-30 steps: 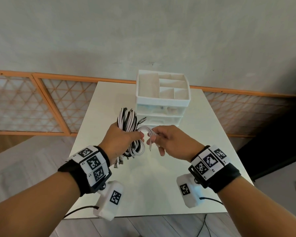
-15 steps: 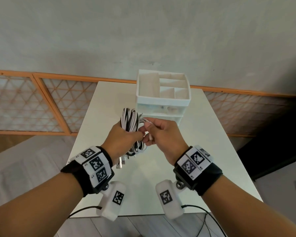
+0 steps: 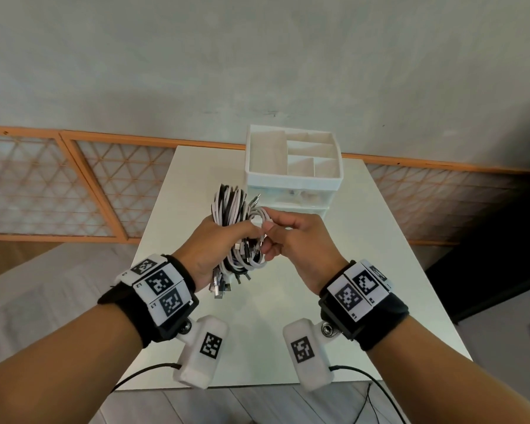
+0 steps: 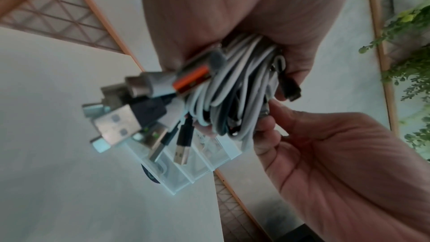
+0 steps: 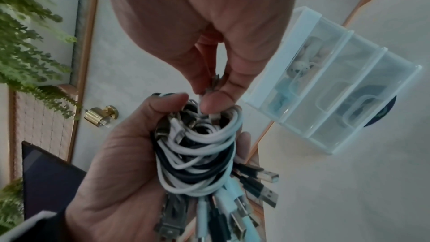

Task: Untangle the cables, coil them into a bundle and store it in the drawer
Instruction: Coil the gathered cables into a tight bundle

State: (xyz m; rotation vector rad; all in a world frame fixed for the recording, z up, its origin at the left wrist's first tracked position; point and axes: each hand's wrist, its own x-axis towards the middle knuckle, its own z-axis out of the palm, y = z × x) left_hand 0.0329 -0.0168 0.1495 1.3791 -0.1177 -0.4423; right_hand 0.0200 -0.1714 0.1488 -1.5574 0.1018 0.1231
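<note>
- The left hand [image 3: 214, 249] is clenched round a bundle of cables [image 3: 231, 209], black and white strands coiled together and held above the table [image 3: 380, 255], clear of its surface.
- The right hand [image 3: 294, 240] sits at 3 o'clock of the bundle, touching it, thumb and forefinger pinching one white cable end [image 5: 215, 87] that runs into the coil's top.
- A cluster of USB plugs [image 4: 121, 117] hangs loose from the bundle's lower end, at about 6 o'clock; one has an orange insert.
- At 12 o'clock beyond the hands stands a white drawer organiser [image 3: 292, 182], its open top split into compartments, its translucent drawers [image 5: 337, 87] facing the person and closed, with small items dimly visible inside.
- The hands and bundle cover the lower front of the organiser from the head view.
- Both wrists carry black bands with square black-and-white marker tags [image 3: 159, 283]; tiny characters beside them are too small to read.
- Behind the table at 12 o'clock, an orange-framed lattice panel [image 3: 74, 191] runs along the grey wall; green foliage [image 5: 28, 25] shows in the wrist views.
</note>
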